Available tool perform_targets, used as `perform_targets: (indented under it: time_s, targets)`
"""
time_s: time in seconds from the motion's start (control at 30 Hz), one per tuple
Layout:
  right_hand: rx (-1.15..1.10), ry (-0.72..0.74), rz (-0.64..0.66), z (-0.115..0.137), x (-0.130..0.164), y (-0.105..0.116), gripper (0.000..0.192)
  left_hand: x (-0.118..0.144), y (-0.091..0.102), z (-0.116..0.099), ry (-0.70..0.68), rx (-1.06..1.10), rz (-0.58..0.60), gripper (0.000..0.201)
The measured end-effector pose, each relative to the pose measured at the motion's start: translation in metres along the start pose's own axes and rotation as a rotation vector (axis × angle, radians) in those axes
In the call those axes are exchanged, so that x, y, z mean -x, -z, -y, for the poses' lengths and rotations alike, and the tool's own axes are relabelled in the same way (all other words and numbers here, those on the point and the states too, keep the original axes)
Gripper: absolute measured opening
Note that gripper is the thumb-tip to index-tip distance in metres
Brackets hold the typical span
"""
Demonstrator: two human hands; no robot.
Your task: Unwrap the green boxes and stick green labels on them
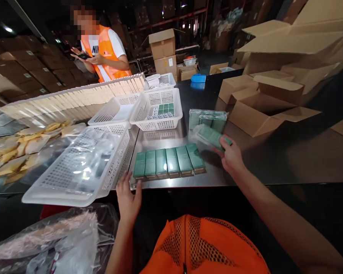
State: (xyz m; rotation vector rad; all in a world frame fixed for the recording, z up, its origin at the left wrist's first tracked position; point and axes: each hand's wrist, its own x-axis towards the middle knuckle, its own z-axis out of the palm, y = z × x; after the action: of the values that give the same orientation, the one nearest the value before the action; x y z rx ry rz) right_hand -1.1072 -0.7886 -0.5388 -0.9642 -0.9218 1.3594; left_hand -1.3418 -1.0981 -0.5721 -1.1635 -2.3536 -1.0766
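My right hand point(231, 154) is closed around the near end of a wrapped green box point(208, 135), lifted at a slant just in front of a wrapped stack point(208, 118) of green packs. My left hand point(128, 199) is loosely spread at the edge of the metal table point(217, 177), beside the left end of six green boxes point(161, 161) in a row (I can't tell whether my fingertips touch the end one). Behind the row sits a white basket point(160, 125).

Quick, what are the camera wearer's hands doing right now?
Left hand: open, near the row of green boxes.
Right hand: closed, holding a plastic-wrapped green pack.
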Motion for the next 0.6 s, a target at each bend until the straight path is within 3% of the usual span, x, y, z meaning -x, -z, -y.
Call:
perform_targets:
  time_s: [0.07,0.17,0.23,0.37,0.47,0.6]
  targets:
    - [-0.045,-0.090,0.016,-0.017,0.011,-0.001,0.048,-0.024,-0.017,0.012,0.128,0.069,-0.027,0.059]
    - [-0.150,-0.165,0.016,-0.037,0.031,-0.012,0.053,-0.044,-0.033,0.017,0.236,0.205,0.030,0.071]
    - [-0.195,-0.187,-0.010,-0.044,0.042,-0.019,0.057,-0.047,-0.038,0.013,0.175,0.186,0.104,0.074]
    - [-0.202,-0.223,-0.073,-0.047,0.056,-0.020,0.060,-0.045,-0.039,-0.002,-0.002,-0.071,0.243,0.066]
    - [-0.182,-0.247,-0.084,-0.046,0.063,-0.017,0.061,-0.048,-0.039,-0.004,0.000,-0.145,0.247,0.060]
    - [-0.171,-0.269,-0.068,-0.049,0.071,-0.025,0.056,-0.059,-0.036,0.009,-0.038,-0.145,0.263,0.061]
